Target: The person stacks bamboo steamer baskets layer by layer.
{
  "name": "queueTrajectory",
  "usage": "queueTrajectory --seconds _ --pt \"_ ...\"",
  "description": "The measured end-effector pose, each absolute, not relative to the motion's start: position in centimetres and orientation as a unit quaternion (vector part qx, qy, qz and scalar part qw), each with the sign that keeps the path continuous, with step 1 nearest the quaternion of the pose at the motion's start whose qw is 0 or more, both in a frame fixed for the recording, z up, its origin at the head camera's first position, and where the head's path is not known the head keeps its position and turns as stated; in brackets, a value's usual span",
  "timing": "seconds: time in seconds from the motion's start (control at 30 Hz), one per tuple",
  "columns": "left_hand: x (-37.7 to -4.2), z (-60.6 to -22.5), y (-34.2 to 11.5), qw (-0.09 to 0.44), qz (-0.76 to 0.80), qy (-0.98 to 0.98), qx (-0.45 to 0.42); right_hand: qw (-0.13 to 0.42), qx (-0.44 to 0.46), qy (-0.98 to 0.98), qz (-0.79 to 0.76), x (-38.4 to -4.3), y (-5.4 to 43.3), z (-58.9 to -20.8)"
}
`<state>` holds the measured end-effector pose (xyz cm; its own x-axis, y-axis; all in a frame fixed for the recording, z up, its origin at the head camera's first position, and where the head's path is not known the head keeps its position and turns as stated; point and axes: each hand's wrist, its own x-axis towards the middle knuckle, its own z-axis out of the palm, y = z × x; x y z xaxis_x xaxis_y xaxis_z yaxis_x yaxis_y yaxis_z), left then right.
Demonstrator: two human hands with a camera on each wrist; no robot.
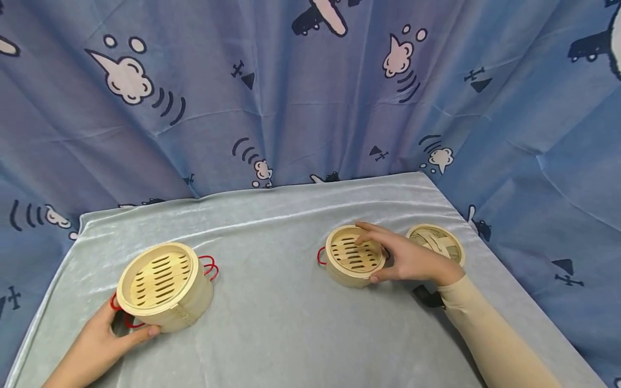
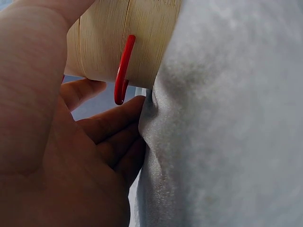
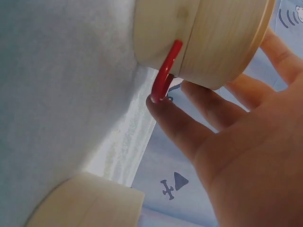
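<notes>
At the left of the head view stands a taller bamboo steamer [image 1: 191, 304] with a slatted top and two red cord handles per side. My left hand [image 1: 104, 331] holds its near left side, thumb along the front and fingers round the back. The left wrist view shows a red handle [image 2: 124, 71] between thumb and fingers. Right of centre sits a smaller bamboo steamer basket [image 1: 350, 276], also slatted with red handles. My right hand [image 1: 412, 256] grips its right side, thumb low at the near wall, fingers over the far rim. A red handle [image 3: 165, 71] hangs at the fingertips.
A round woven bamboo lid [image 1: 443, 242] lies right of the smaller basket, partly behind my right hand. Grey velvety cloth [image 1: 271, 323] covers the table. A blue patterned curtain [image 1: 310, 97] hangs along the back and right edges.
</notes>
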<state>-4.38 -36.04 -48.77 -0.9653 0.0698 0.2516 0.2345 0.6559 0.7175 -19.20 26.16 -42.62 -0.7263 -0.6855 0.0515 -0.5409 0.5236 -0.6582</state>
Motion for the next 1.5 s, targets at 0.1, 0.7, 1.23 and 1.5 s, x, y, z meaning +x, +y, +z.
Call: queueTrajectory --seconds 0.1,0.7,1.23,1.5 --pt "-4.34 -48.86 -36.04 0.101 -0.407 -0.904 -0.082 0.111 -0.349 0.868 -0.334 -19.14 26.19 -42.67" --pt "-4.43 -48.78 -36.13 0.096 -0.410 -0.903 -0.081 0.111 -0.342 0.863 -0.353 -19.38 26.55 -43.19" --pt "-4.51 -48.83 -36.04 0.090 -0.425 -0.896 -0.087 0.088 -0.335 0.869 -0.352 -19.45 26.52 -43.51" --pt "-4.55 -48.60 -36.07 0.097 -0.413 -0.901 -0.087 0.087 -0.319 0.875 -0.353 -19.34 26.16 -43.22"
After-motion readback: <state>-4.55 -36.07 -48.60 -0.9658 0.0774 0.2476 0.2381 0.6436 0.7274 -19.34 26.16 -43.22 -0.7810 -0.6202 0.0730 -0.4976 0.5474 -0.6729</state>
